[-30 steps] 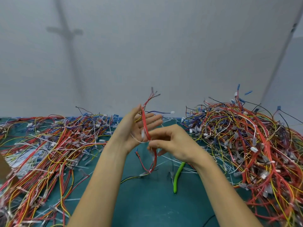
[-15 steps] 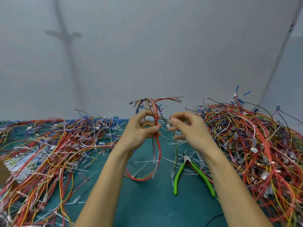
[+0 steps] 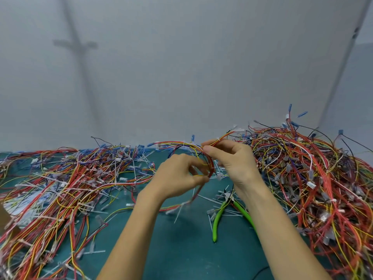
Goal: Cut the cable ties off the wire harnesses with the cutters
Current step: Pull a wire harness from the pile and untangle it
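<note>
Two piles of wire harnesses and one separate harness are in view, all over one green mat (image 3: 181,255).

1. Left pile (image 3: 60,178): a loose spread of red, yellow, blue and white wires. It covers the left part of the mat from the near edge to the far wall (image 3: 181,67).
2. Loose cable ties (image 3: 94,252): white strips scattered on the mat; they are too many and too tangled to count.
3. Left hand (image 3: 177,176): fingers curled, thumb and fingertips pinching the lower part of the held harness.
4. Held harness (image 3: 210,168): one bundle, mostly red, raised above the mat centre between both hands. It arcs from the right hand down past the left hand and loops toward the mat. One white tie tail (image 3: 180,209) projects from the lower loop, blurred.
5. Right hand (image 3: 232,158): thumb and forefinger pinch the upper part of the same harness; the other fingers are curled.
6. Cutters (image 3: 217,223): one pair, lying on the mat below the right hand, not touched by either hand. The two green handles are spread apart; the right one passes under the right forearm.
7. Right pile (image 3: 312,168): taller and denser, just right of the right hand.
</note>
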